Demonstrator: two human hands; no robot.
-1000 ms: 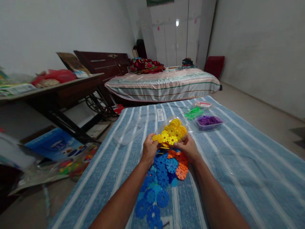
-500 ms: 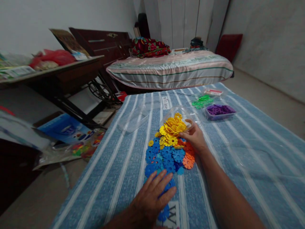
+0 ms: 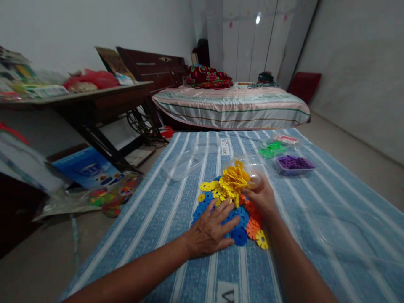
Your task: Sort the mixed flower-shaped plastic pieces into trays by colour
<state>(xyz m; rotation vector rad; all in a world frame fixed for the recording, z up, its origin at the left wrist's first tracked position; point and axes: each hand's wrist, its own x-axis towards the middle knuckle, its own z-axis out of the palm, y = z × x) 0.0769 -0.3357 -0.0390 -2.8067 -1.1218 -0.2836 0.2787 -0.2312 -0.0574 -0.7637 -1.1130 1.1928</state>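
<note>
I am kneeling over a blue striped mat on the floor, and my left hand is lying flat on a heap of blue discs, its fingers spread wide and pressing down on them. My right hand is gripping a clear tub by its near edge, fingers curled around the rim, and is tipping it toward me on its side. Yellow discs are spilling out of the tub's mouth, some lying loose on the mat just left of it, touching the blue heap. Orange discs are lying just under my right wrist, beside the blue ones, and one yellow disc is sitting at the near edge of the pile.

Farther along the mat to the right, a tub of purple discs is standing upright, with green discs just behind it. An empty clear tub is lying to the left of the yellow ones, apart from the pile. Beyond the mat a mattress is lying on the floor, and a dark tabletop with clutter is standing on the left.
</note>
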